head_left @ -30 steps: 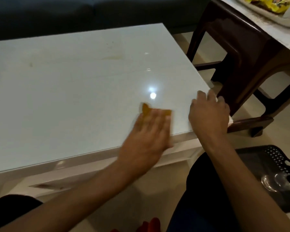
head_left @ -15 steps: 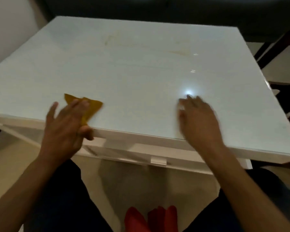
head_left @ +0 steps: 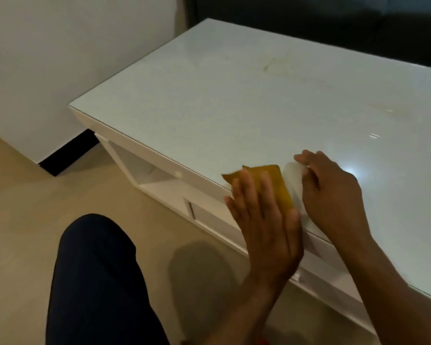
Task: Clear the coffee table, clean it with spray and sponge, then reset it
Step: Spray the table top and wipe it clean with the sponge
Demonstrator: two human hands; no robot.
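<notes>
My left hand presses the sponge with flat, relaxed fingers; my right hand, loosely curled, holds nothing. I'd keep pressure even and work toward the stains on the far surface.

- The coffee table top is looking smooth and shiny like glass, and a bright light spot is glinting on it at the right.
- The sponge is looking soft, matt and yellow.
- The floor at the lower left is looking smooth and a bit dull.
- The wall is looking matt.
</notes>
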